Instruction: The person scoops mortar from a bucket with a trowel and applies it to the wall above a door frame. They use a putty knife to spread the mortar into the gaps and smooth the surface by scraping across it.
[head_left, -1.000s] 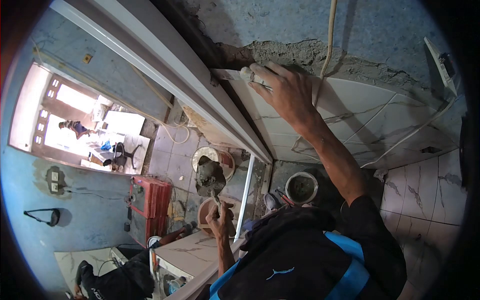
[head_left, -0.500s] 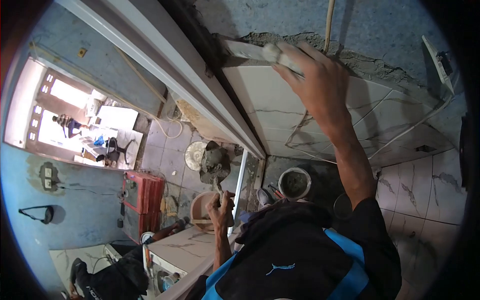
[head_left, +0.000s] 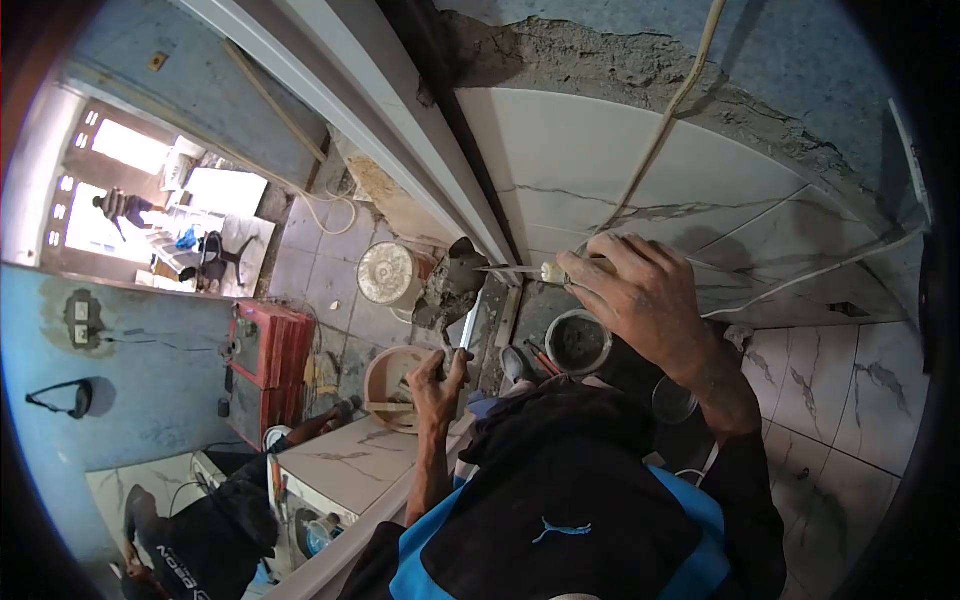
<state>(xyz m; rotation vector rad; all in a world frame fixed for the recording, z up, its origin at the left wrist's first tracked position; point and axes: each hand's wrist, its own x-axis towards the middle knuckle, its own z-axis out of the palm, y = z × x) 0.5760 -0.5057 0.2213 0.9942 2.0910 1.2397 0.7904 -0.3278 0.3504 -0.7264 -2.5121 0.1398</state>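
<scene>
My left hand (head_left: 437,388) is closed around the handle of a mortar-smeared trowel (head_left: 462,270), which carries a lump of grey mortar (head_left: 447,303). My right hand (head_left: 640,300) grips a putty knife (head_left: 552,272) by its pale handle. Its thin blade points left, seen edge-on, with the tip at the trowel's blade. Above my hands, a rough strip of grey mortar (head_left: 600,55) runs along the top of the white marble-patterned wall tiles (head_left: 590,140).
A white door frame (head_left: 370,110) rises beside the tiles, and a cable (head_left: 665,130) hangs across them. Below stand a mortar bucket (head_left: 579,342), a round basin (head_left: 385,372) and a lidded pail (head_left: 390,273). A person (head_left: 215,530) crouches at lower left; another person (head_left: 125,207) is farther off.
My right hand has come down from the mortar strip with the putty knife, bringing its blade to the trowel. The left hand still holds the trowel, and the view has shifted slightly.
</scene>
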